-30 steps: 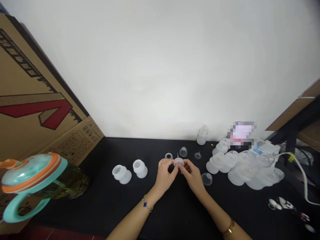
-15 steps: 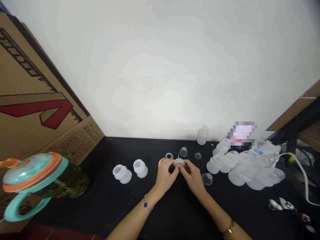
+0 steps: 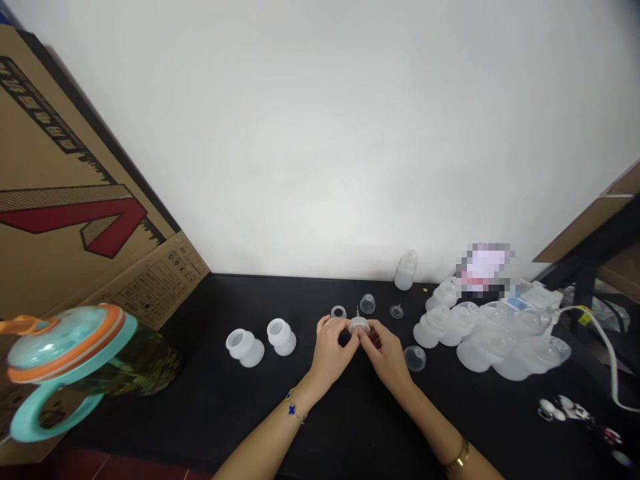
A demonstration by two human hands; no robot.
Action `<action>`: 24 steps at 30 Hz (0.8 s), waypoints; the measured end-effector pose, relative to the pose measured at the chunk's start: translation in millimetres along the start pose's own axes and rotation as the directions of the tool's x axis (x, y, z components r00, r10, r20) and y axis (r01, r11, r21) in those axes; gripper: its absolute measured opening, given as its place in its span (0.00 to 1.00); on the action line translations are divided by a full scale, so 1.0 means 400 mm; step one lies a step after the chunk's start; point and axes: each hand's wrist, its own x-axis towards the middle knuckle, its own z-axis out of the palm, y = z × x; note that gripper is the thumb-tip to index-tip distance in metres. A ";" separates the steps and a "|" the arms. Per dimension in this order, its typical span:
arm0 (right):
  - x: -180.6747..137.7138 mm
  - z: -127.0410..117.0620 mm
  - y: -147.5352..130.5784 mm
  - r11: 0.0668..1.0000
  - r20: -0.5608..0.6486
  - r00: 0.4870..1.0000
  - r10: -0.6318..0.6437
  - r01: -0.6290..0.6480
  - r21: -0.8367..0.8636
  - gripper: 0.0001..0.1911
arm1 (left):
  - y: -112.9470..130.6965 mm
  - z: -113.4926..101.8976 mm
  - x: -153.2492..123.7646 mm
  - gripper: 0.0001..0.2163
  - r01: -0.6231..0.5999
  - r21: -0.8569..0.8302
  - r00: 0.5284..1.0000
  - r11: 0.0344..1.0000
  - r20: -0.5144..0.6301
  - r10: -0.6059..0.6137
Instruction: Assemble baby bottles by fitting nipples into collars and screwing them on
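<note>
Between my two hands is a white bottle collar ring with a clear nipple (image 3: 359, 325) poking up through it. My left hand (image 3: 331, 347) pinches its left edge, and my right hand (image 3: 383, 348) grips the right edge, thumbs close together at the front. Just behind my left fingers lies another white ring (image 3: 339, 311). A clear dome cap (image 3: 367, 304) sits behind the held piece, and a second dome cap (image 3: 415, 359) rests beside my right hand. Farther right is a loose clear nipple (image 3: 397, 311). Two open white bottle bodies (image 3: 245, 347) (image 3: 281, 337) stand to the left.
One capped baby bottle (image 3: 406, 270) stands by the wall. Several more bottles (image 3: 490, 337) cluster at the right, near a blurred-out phone (image 3: 483, 267) and a white cable (image 3: 607, 353). A large teal-lidded jug (image 3: 70, 360) and a cardboard box (image 3: 90, 200) occupy the left.
Both hands keep the same hold on the collar ring and nipple. Apart from a very slight shift of the whole view, nothing has visibly moved.
</note>
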 end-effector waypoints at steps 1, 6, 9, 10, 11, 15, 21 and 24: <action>0.000 0.000 0.000 1.000 -0.001 1.000 -0.002 0.002 -0.003 0.14 | 0.000 0.000 0.000 0.05 0.001 0.003 1.000 1.000 -0.001 -0.001; 0.000 0.002 0.001 1.000 -0.007 1.000 0.000 0.000 -0.001 0.14 | -0.002 0.002 0.000 0.05 0.006 0.003 1.000 1.000 -0.003 -0.006; 0.000 0.002 0.001 1.000 -0.006 1.000 0.002 -0.002 -0.010 0.14 | -0.003 0.003 0.000 0.06 0.004 0.003 1.000 1.000 0.002 -0.004; 0.000 0.002 0.001 1.000 -0.005 1.000 0.002 -0.003 -0.013 0.14 | -0.004 0.003 0.000 0.06 0.003 0.003 1.000 1.000 0.003 -0.003; 0.000 0.002 0.001 1.000 -0.004 1.000 0.003 -0.003 -0.016 0.14 | -0.004 0.003 0.000 0.06 0.002 0.003 1.000 1.000 0.004 -0.002; 0.000 0.001 0.000 1.000 -0.008 1.000 0.004 -0.004 -0.020 0.14 | -0.004 0.003 0.000 0.06 0.000 0.005 1.000 1.000 0.006 0.000; -0.001 0.003 0.004 1.000 -0.010 1.000 -0.001 0.001 -0.029 0.15 | -0.002 0.003 0.000 0.06 0.007 0.008 1.000 1.000 0.005 -0.007; -0.001 0.003 0.006 0.999 -0.016 1.000 -0.001 0.001 -0.032 0.14 | 0.000 0.003 0.000 0.06 0.010 0.009 1.000 1.000 0.005 -0.010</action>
